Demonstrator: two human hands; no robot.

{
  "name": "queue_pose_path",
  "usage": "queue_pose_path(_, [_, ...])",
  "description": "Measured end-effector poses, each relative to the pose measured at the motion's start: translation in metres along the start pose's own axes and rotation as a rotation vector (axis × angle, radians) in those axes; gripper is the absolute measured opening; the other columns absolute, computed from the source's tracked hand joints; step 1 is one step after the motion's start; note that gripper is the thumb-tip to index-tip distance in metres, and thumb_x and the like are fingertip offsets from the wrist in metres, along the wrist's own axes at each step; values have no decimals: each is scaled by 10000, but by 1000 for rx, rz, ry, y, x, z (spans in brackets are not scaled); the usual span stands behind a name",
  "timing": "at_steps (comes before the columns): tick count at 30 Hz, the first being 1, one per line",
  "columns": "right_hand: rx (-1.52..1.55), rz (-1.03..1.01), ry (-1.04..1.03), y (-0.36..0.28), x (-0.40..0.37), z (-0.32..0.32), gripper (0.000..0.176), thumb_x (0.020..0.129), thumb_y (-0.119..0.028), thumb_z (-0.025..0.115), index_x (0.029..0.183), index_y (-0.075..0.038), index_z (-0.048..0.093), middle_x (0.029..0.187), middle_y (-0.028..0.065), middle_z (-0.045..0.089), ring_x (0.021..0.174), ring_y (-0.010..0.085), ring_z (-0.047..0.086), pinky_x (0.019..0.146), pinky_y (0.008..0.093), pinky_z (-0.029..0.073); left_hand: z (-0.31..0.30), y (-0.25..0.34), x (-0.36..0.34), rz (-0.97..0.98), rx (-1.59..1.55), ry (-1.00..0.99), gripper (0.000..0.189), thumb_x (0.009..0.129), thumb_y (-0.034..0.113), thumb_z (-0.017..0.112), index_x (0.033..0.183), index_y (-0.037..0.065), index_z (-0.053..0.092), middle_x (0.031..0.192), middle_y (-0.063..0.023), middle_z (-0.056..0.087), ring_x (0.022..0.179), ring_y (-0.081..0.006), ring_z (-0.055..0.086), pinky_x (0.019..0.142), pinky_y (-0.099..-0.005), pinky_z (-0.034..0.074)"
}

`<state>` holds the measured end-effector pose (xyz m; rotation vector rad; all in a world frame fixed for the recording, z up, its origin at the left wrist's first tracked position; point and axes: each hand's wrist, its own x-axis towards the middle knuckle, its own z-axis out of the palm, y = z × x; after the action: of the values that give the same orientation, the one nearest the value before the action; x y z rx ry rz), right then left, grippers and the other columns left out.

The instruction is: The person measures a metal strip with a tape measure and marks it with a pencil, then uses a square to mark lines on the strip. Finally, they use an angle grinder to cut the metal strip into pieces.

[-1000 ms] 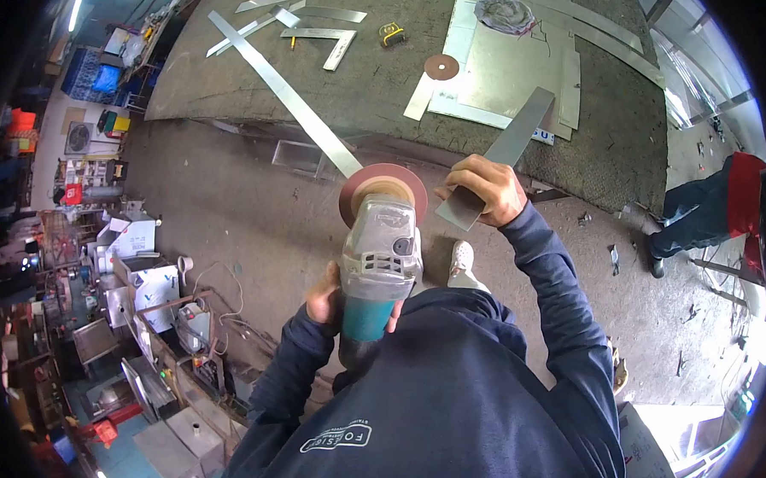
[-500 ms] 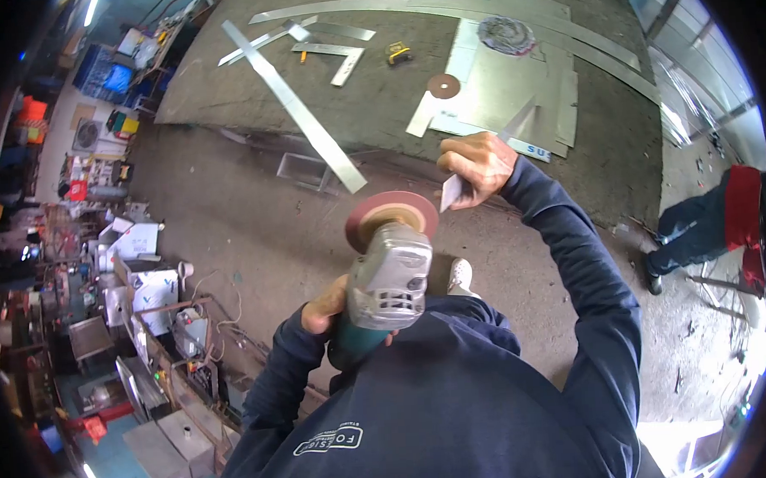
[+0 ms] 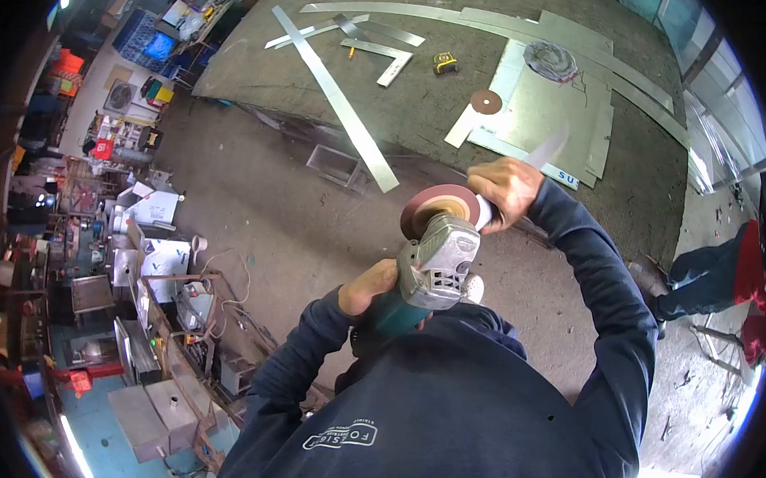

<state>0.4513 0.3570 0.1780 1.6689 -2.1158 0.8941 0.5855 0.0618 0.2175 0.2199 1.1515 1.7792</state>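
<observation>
My left hand is wrapped around the green body of an angle grinder, with its grey metal head facing up. A reddish-brown disc is fitted at the far end. In my right hand is a thin metal strip, gripped between thumb and curled fingers. One end of the strip sticks out past the knuckles over the table. The other end comes out below the fingers, right at the disc's right edge.
On the dark table lie a long metal strip overhanging the edge, a steel square, a yellow tape measure, a loose disc and metal sheets. Another person is at right. Equipment crowds the left.
The grinder has come closer to my right hand, so its disc now meets the strip's lower end in view. The whole scene has shifted rightward as my head turned.
</observation>
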Motion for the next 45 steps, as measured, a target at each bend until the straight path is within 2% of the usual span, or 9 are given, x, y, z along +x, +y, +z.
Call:
queue_pose_path(9, [-202, 9, 78, -11, 4, -11, 466, 677, -333, 805, 858, -30, 501, 741, 107, 540, 596, 287, 595, 500, 387, 480, -49, -6, -28, 267, 107, 311, 755, 940, 626, 429, 1269, -51, 491, 1066, -211, 638, 923, -299, 671, 822, -400, 555])
queue_pose_path(19, [-239, -55, -97, 1, 103, 8, 237, 796, -139, 742, 848, -25, 541, 683, 76, 547, 522, 218, 587, 438, 349, 479, -94, -49, -103, 696, -502, 805, 781, 951, 652, 301, 1278, -37, 474, 1009, -219, 642, 853, -310, 680, 763, -411, 565])
queue_pose_path(25, [-582, -259, -31, 129, 215, 21, 422, 682, -168, 789, 1012, 11, 598, 679, 103, 577, 567, 248, 617, 492, 365, 502, -110, -54, -147, 877, -667, 913, 819, 921, 685, 354, 1265, -51, 465, 979, -210, 625, 815, -319, 655, 741, -437, 552])
queue_pose_path(27, [-766, 54, -25, 212, 260, 24, 615, 700, -270, 825, 1200, -39, 552, 917, 130, 629, 785, 295, 663, 673, 391, 554, -117, -56, -165, 973, -661, 938, 823, 922, 685, 348, 1269, -53, 458, 999, -216, 614, 822, -319, 648, 741, -441, 545])
queue_pose_path(29, [-1073, -43, 123, 231, 309, 24, 686, 753, -512, 756, 1284, -139, 532, 1259, 129, 519, 911, 286, 656, 709, 378, 577, -128, -64, -181, 972, -650, 991, 826, 922, 684, 343, 1273, -55, 454, 1013, -223, 605, 822, -321, 642, 735, -432, 543])
queue_pose_path(34, [-418, 441, 217, 205, 302, 136, 379, 814, -424, 716, 1042, -129, 647, 829, 118, 660, 765, 320, 679, 645, 453, 548, -147, -57, -216, 1028, -589, 1132, 837, 910, 695, 336, 1265, -51, 465, 965, -201, 596, 803, -313, 627, 708, -416, 528])
queue_pose_path(35, [-356, 786, -43, 186, 290, 157, 427, 803, -481, 688, 984, -96, 662, 874, 157, 682, 781, 348, 683, 677, 469, 545, -152, -55, -222, 1025, -561, 1163, 842, 905, 701, 337, 1262, -50, 468, 953, -196, 594, 792, -307, 624, 699, -410, 524])
queue_pose_path(38, [-228, 1174, -545, 206, 191, 235, 714, 758, -693, 641, 1000, -23, 689, 999, 298, 666, 976, 447, 653, 866, 496, 520, -163, -38, -230, 1020, -621, 1198, 832, 903, 702, 323, 1236, -43, 485, 927, -197, 607, 751, -302, 630, 666, -396, 531])
queue_pose_path(45, [17, 1457, -388, 151, 131, 289, 904, 741, -664, 683, 1220, 88, 532, 1102, 350, 621, 1069, 446, 621, 909, 472, 502, -223, 3, -229, 874, -496, 1173, 821, 903, 685, 316, 1218, -54, 487, 890, -182, 614, 701, -285, 639, 599, -380, 538])
